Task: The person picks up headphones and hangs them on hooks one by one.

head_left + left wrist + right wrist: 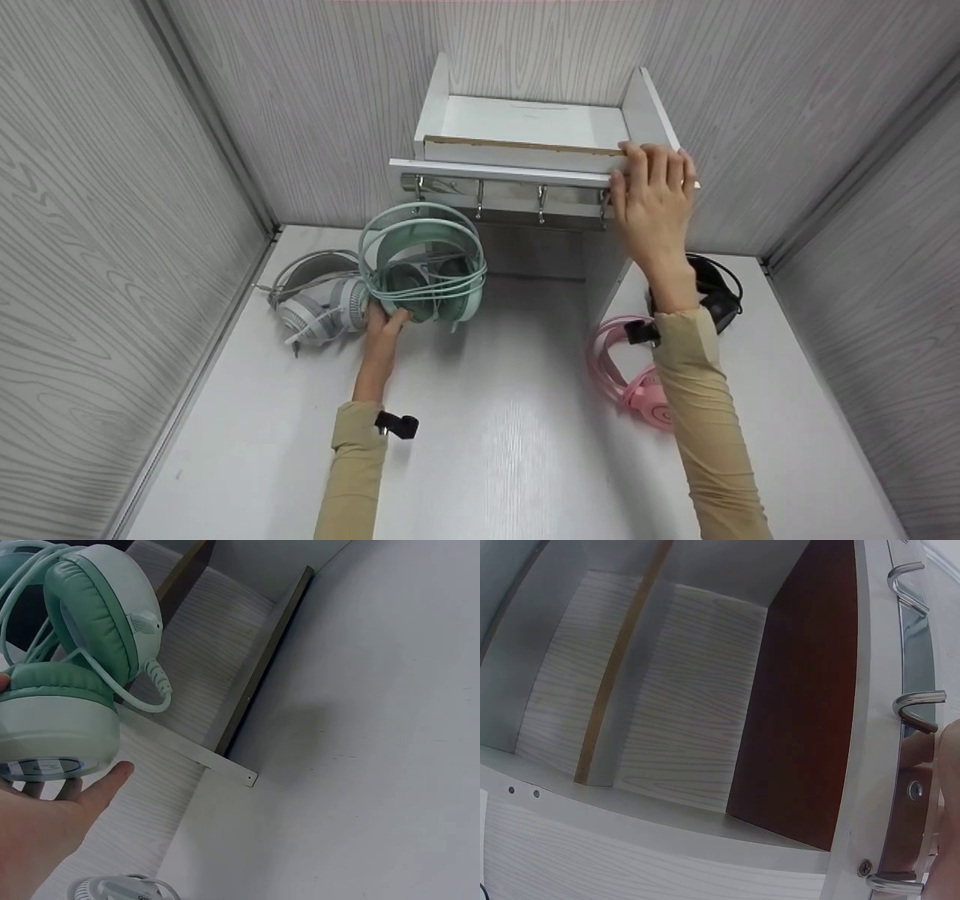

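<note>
In the head view my left hand (pixel 380 341) holds a pair of mint-green headphones (pixel 469 304) by an ear cup, just in front of a wall shelf. Its cable is looped around the headband and cups. The left wrist view shows the fingers beneath one ear cup (pixel 60 727). My right hand (pixel 654 210) grips the right front edge of the white shelf (pixel 517 159), fingers over the top. Metal hooks (pixel 541 204) line the shelf's front; the leftmost is just above the green headband. The right wrist view shows the hooks (pixel 919 701) beside part of the hand.
White-grey headphones (pixel 307 319) lie on the white surface at the left. Pink headphones (pixel 649 401) and black headphones (pixel 720 304) lie at the right, partly behind my right arm. An upright white panel (pixel 606 281) stands below the shelf. Wood-grain walls enclose the space.
</note>
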`<move>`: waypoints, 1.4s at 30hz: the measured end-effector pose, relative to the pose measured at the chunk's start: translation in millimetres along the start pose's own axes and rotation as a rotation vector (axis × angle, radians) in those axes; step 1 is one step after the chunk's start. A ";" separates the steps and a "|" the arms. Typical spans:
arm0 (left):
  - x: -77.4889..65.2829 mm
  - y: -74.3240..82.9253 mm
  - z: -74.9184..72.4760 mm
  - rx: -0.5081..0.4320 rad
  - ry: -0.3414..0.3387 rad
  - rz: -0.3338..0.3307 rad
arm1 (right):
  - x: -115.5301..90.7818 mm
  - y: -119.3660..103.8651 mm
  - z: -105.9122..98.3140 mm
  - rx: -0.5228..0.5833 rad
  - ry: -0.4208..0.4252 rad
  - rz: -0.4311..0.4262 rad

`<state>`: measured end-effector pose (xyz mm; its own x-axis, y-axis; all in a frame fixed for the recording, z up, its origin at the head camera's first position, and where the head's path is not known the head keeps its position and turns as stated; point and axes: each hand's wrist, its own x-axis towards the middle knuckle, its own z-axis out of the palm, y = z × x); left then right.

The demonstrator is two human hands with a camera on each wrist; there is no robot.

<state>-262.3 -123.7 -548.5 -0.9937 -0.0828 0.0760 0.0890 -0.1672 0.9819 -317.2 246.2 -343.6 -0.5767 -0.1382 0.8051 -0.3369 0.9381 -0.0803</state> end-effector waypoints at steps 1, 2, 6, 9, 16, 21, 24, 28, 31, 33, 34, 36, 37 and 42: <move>0.8 0.2 -0.6 0.008 0.006 -0.003 | 0.1 -0.2 0.1 0.001 -0.001 0.000; 1.8 0.4 -1.0 0.008 0.013 -0.006 | 0.1 -0.5 0.2 0.001 -0.003 0.001; 4.3 1.9 -2.7 -0.018 0.014 -0.004 | -0.1 -1.1 0.8 -0.001 -0.010 0.002; 4.4 3.4 -4.0 -0.042 -0.004 0.006 | 0.1 -1.1 0.9 -0.004 -0.008 0.000; 2.8 6.3 -6.6 -0.050 -0.029 0.006 | 0.1 0.3 0.3 -0.003 0.003 0.000; 0.4 6.2 -9.0 -0.065 -0.038 0.019 | 0.0 0.4 0.9 -0.005 -0.005 0.003; -1.9 5.2 -11.3 -0.052 -0.042 0.029 | 0.0 0.4 1.2 -0.005 -0.008 0.006; -4.4 3.5 -14.1 -0.039 -0.040 0.047 | 0.4 0.1 0.8 -0.003 -0.007 0.007; -6.3 2.0 -16.8 -0.040 -0.029 0.061 | 0.6 -0.2 0.5 0.002 -0.002 0.004; -7.8 0.2 -18.9 -0.036 -0.005 0.069 | 0.5 -0.2 0.5 0.005 0.003 0.002; -8.7 -0.6 -20.0 -0.034 0.011 0.073 | 0.3 -0.2 0.5 0.006 0.005 0.001; -11.3 0.1 -21.6 -0.032 0.051 0.080 | -0.1 0.0 0.7 0.006 0.009 0.001; -13.5 2.5 -21.7 -0.036 0.073 0.084 | -0.3 0.1 0.9 0.006 0.010 0.002; -22.6 17.1 -22.3 -0.038 0.181 0.115 | -0.6 0.5 1.4 0.006 0.007 0.009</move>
<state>-236.8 -146.6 -537.3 -0.9485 -0.2780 0.1518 0.2074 -0.1827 0.9610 -318.0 246.3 -345.0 -0.5745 -0.1274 0.8085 -0.3358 0.9375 -0.0909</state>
